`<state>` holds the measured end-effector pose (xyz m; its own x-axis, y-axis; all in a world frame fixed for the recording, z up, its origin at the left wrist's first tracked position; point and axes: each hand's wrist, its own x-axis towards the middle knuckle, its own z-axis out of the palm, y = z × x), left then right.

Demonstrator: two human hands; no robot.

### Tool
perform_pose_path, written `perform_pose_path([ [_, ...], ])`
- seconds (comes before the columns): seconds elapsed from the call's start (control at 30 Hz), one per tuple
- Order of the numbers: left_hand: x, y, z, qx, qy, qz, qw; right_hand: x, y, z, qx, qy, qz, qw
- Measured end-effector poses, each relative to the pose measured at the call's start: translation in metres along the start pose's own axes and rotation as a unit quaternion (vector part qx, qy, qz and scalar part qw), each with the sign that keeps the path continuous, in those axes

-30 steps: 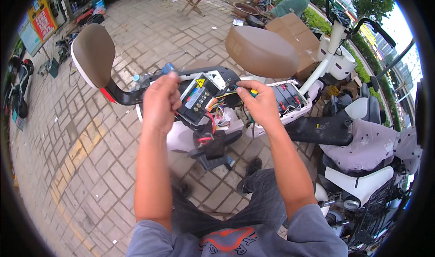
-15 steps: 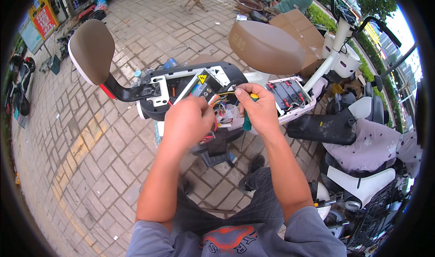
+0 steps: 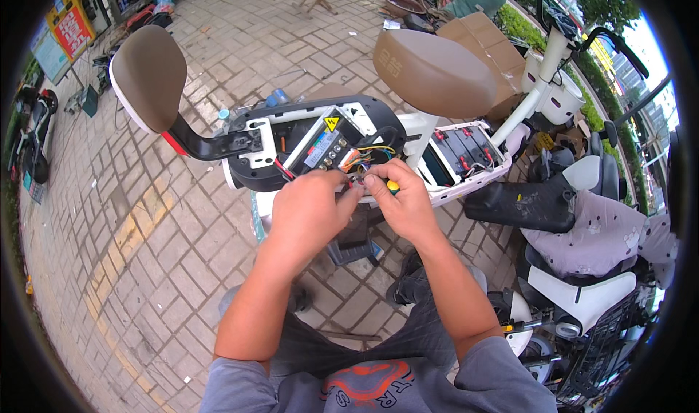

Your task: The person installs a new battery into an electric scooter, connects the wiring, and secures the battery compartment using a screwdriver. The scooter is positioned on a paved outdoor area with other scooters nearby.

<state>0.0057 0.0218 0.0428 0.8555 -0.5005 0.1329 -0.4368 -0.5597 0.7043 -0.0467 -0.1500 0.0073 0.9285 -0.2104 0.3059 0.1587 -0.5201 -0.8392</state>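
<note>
My left hand (image 3: 309, 205) is closed, its thumb and fingertips pinched on a thin reddish wire (image 3: 352, 183) that is mostly hidden. Meeting it from the right, my right hand (image 3: 402, 203) is closed around a screwdriver (image 3: 393, 186); only the yellow end of its handle shows. Just beyond my fingertips lies a bundle of coloured wires (image 3: 360, 158). These run to a silver controller box (image 3: 320, 149) with a yellow warning label and round metal terminals. The box rests at a tilt in the open body of a white electric scooter (image 3: 261, 208).
A brown scooter seat (image 3: 435, 74) is tipped up beyond my right hand, near an open battery bay (image 3: 466, 151). At left stands a brown backrest (image 3: 149, 78). A black seat (image 3: 520, 205) and another scooter (image 3: 582, 296) are at right. A cardboard box (image 3: 484, 53) lies behind.
My right hand has moved down and left, nearer the left hand, and the screwdriver's green handle is now hidden. My left hand has shifted right and down, uncovering more of the controller box.
</note>
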Motion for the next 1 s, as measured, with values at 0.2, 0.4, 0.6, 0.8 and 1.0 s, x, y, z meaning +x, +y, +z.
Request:
perform_pose_path([
  [0.2,0.006,-0.003,0.005,-0.096,0.041,0.039,0.994,0.002,-0.003,-0.001,0.017,-0.036,0.030,0.999],
  [0.4,0.012,-0.009,0.009,-0.102,0.032,0.014,0.994,0.004,0.000,-0.004,0.110,-0.071,0.102,0.986],
  [0.6,0.016,-0.009,0.007,-0.235,0.024,-0.052,0.970,0.009,-0.005,-0.007,0.104,-0.022,0.025,0.994],
  [0.8,0.020,-0.020,-0.006,-0.271,0.079,-0.068,0.957,0.004,0.002,-0.009,0.169,-0.015,0.070,0.983],
  [1.0,0.019,-0.014,-0.006,-0.396,0.031,-0.107,0.912,0.000,0.003,-0.011,0.135,-0.002,0.043,0.990],
])
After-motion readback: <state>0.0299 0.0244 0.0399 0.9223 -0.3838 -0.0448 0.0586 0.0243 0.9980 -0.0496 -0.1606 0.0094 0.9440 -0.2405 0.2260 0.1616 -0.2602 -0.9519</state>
